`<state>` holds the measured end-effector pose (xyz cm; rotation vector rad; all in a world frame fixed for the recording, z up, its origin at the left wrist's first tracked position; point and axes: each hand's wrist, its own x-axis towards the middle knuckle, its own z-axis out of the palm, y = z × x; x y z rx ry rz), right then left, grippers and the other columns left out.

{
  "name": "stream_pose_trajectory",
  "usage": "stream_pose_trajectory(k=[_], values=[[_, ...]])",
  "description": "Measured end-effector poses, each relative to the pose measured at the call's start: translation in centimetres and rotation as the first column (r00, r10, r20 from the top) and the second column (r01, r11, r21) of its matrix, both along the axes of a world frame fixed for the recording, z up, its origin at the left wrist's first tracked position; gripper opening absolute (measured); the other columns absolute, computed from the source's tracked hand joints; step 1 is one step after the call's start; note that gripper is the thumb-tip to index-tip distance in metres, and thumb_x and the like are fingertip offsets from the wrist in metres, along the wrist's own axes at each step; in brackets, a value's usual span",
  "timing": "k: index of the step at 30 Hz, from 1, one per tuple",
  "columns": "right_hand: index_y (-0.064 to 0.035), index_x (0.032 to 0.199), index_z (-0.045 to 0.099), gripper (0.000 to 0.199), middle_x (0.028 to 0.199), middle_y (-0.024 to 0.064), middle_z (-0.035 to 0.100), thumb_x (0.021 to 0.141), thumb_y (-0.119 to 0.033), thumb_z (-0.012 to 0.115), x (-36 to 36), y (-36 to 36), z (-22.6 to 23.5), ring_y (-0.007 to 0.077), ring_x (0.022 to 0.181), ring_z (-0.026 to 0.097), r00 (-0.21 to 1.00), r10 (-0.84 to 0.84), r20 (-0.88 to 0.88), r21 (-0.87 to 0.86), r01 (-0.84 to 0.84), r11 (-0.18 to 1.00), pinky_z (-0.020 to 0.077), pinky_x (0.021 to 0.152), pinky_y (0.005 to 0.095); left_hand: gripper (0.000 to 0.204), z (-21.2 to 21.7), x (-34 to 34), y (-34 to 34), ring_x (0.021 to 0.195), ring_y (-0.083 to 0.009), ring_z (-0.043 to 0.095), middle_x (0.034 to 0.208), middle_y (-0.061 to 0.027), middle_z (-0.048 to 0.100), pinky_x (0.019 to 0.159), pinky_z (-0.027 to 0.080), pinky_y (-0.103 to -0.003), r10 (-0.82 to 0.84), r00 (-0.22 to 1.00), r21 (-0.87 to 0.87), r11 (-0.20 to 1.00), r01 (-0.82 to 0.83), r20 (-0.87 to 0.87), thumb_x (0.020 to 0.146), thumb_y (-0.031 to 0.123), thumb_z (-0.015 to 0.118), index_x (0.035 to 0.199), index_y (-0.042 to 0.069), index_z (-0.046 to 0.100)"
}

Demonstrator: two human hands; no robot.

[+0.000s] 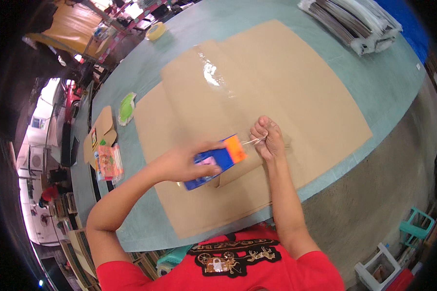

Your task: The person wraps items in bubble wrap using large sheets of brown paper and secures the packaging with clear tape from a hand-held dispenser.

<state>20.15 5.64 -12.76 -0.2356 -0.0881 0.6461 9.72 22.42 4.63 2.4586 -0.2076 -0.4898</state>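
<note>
My left hand (189,162) is closed round a small flat blue packet (223,161) with an orange end, held tilted above the brown cardboard sheets. My right hand (271,138) makes a fist just right of the orange end. Thin pale strands (253,140), like sticks or string, run from that fist toward the packet; their exact kind is too small to tell. Under both hands, large brown cardboard sheets (320,106) lie overlapping on the table, and a folded flap sits below the packet. A strip of clear shiny tape (211,75) crosses the upper sheet.
On the greenish table (393,77), a plastic-wrapped bundle (352,22) lies far right. A yellow tape roll (156,31) is at the far left edge. Nearer left are a green-and-white item (126,108), a cardboard piece (100,131) and an orange packet (109,162). Stools (379,266) stand lower right.
</note>
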Motion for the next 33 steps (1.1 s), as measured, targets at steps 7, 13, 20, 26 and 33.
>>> stream_pose_trajectory(k=[7,13,20,26,33], values=[[-0.0066,0.078,0.056,0.013,0.053,0.0007,0.046,0.083,-0.019,0.057,0.5,-0.4,0.4,0.0074,0.045,0.036,0.997,-0.005,-0.076,0.021,0.006,1.0,0.0273,0.035,0.0178,0.057,0.6,0.5,0.4,0.092,-0.0236,0.057,0.104,-0.0138,0.058,0.08,0.044,-0.031,0.151,0.929,0.118,0.986,-0.117,-0.337,0.074,0.043,0.06,0.119,0.011,0.049],[-0.0046,0.086,0.055,0.016,0.056,0.0027,0.049,0.08,-0.019,0.061,0.4,-0.6,0.8,0.0094,0.046,0.039,0.999,-0.037,-0.011,0.074,0.037,0.997,0.0313,0.037,0.0196,0.051,-1.6,3.3,-0.4,0.086,-0.0223,0.059,0.102,-0.0144,0.06,0.077,0.046,-0.032,0.134,0.922,0.186,0.98,-0.069,-0.364,0.074,0.042,0.061,0.116,0.014,0.054],[-0.0062,0.116,0.042,0.064,0.079,0.0078,0.054,0.063,-0.023,0.074,1.2,-4.0,4.7,0.0187,0.076,0.049,0.759,0.421,0.497,-0.828,0.559,-0.03,0.0401,0.066,0.0346,0.045,-1.7,4.7,-0.8,0.084,-0.0242,0.06,0.098,-0.0133,0.062,0.077,0.047,-0.032,0.158,0.919,0.286,0.957,-0.052,-0.362,0.073,0.039,0.059,0.111,0.015,0.058],[-0.0072,0.132,0.025,0.096,0.128,0.0163,0.034,0.056,-0.038,0.075,1.5,-5.4,7.4,0.0309,0.125,0.023,0.441,0.785,0.434,-0.223,0.897,-0.381,0.0177,0.101,0.0472,0.046,-2.2,4.5,-0.5,0.08,-0.0248,0.061,0.095,-0.0144,0.062,0.073,0.048,-0.032,0.024,0.965,0.335,0.94,0.068,-0.262,0.072,0.042,0.058,0.107,0.012,0.06],[-0.0039,0.133,0.023,0.095,0.139,0.0135,0.02,0.067,-0.068,0.046,-3.8,-2.5,3.3,0.0297,0.13,0.012,-0.055,0.902,0.429,-0.344,0.913,0.219,0.0099,0.105,0.0437,0.05,-1.8,4.1,0.2,0.084,-0.0266,0.06,0.093,-0.0167,0.061,0.074,0.047,-0.034,-0.049,0.952,0.249,0.96,0.128,-0.301,0.068,0.042,0.062,0.104,0.008,0.061]])
